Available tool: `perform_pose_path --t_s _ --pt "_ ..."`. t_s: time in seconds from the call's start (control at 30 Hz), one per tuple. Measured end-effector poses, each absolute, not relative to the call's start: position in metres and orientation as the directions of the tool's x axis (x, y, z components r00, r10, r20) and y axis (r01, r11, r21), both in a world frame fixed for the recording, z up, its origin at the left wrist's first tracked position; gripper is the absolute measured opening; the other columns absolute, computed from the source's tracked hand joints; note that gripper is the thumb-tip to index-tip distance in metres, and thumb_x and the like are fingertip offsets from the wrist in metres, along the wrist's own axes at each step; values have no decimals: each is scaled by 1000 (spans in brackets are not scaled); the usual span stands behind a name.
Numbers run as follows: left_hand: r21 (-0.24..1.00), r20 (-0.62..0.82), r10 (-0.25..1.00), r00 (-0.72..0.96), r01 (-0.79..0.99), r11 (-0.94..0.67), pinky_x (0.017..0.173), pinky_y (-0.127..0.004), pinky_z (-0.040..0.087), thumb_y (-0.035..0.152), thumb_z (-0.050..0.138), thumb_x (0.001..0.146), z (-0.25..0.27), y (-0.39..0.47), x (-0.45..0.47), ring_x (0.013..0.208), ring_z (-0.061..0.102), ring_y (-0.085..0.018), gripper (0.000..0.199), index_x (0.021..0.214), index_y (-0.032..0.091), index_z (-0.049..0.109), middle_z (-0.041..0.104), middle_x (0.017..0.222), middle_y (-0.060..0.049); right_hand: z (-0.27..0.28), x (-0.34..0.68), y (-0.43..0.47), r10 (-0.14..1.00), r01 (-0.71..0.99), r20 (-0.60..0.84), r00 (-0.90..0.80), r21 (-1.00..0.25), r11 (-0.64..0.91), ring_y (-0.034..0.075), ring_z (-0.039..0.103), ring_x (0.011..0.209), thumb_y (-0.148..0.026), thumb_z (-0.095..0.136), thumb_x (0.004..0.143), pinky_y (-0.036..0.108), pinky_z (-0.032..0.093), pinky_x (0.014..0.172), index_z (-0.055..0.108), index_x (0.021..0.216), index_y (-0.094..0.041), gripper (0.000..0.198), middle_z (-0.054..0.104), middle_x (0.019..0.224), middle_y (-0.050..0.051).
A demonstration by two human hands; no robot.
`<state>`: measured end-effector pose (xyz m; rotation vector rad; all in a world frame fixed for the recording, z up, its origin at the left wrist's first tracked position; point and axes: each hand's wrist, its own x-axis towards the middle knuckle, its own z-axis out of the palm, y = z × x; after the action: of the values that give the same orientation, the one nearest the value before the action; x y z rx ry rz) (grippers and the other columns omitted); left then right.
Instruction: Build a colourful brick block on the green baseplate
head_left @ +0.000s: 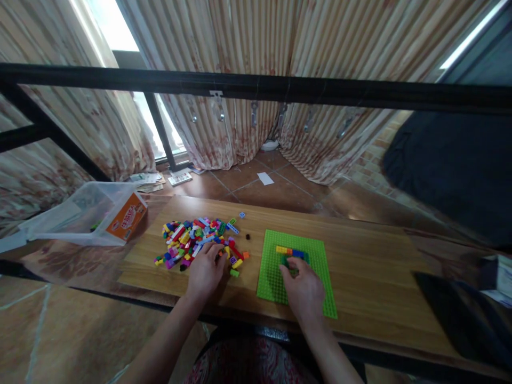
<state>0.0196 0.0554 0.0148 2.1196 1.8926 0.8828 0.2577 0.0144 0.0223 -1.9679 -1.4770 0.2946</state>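
Observation:
My left hand [205, 271] rests at the near right edge of a pile of mixed toy bricks [188, 240]. Its fingers are bent and close together; whatever lies between the fingertips is too small to make out. A green studded baseplate [272, 282] lies to the right of the pile. On it sits a short row with a yellow brick [281, 249] and a blue brick [298, 254]. Just in front of that row, my right hand [304, 288] is over the plate, thumb and fingers closed around a dark green brick [285, 260], which they partly hide.
Loose around the pile lie a lime brick [234, 273], an orange brick [246, 255] and a black brick [248, 237]. A clear plastic bin [84, 213] with an orange label stands left of the wooden table [368, 266]. A black metal bar [256, 85] crosses beyond, before curtains.

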Motion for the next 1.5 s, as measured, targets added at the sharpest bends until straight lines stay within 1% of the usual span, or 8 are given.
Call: perform_pose_path --t_s 0.13,0.37,0.57,0.73,0.87,1.07,1.27,1.5 --pt "450 308 951 10 880 -155 81 -33 51 31 54 87 15 56 19 94 64 -22 21 103 20 64 64 109 -8 14 247 29 925 843 214 313 -510 -167 22 62 81 -38 52 85 33 41 71 66 86 -20 22 70 89 7" --pt "462 323 947 1 873 -159 74 -29 52 38 56 86 31 49 27 92 65 -21 26 106 22 63 62 115 -7 -2 244 36 921 884 289 260 -456 -106 22 60 85 -42 52 86 32 40 75 63 85 -20 25 68 89 8" --pt "582 276 941 197 745 -327 82 -30 52 26 46 91 37 39 70 95 63 -20 23 109 21 59 62 110 -8 5 246 29 903 854 334 270 -516 -64 23 61 88 -47 51 87 34 43 78 65 95 -18 33 70 93 9" --pt "611 151 925 349 702 -365 87 -33 51 18 46 88 35 42 109 98 62 -21 33 120 19 54 60 114 -9 23 264 15 871 800 385 305 -600 -15 21 62 84 -38 41 93 32 45 76 67 95 -16 34 70 93 10" --pt "513 129 898 421 746 -424 96 -37 47 16 44 88 26 47 125 110 56 -24 40 128 18 50 56 124 -10 26 289 2 852 774 361 380 -629 -79 19 61 76 -40 43 91 31 46 71 67 92 -16 34 70 89 10" --pt "318 138 847 514 787 -529 98 -40 44 13 40 89 6 50 128 113 53 -25 43 131 15 48 54 129 -14 9 321 -13 837 726 285 468 -664 -180 20 63 73 -45 45 89 31 47 69 67 91 -14 38 70 85 11" --pt "173 127 816 564 797 -578 95 -35 45 8 41 87 5 50 130 110 53 -24 46 132 10 47 55 129 -13 -9 327 -18 827 715 272 492 -668 -206 23 66 77 -47 45 87 33 48 71 68 90 -14 40 72 87 12" --pt "57 101 810 578 809 -585 84 -33 50 4 44 82 6 49 133 105 53 -23 54 135 11 44 55 130 -12 -17 327 -17 830 749 300 469 -633 -195 25 66 80 -46 44 88 35 49 73 68 91 -15 39 72 88 11"
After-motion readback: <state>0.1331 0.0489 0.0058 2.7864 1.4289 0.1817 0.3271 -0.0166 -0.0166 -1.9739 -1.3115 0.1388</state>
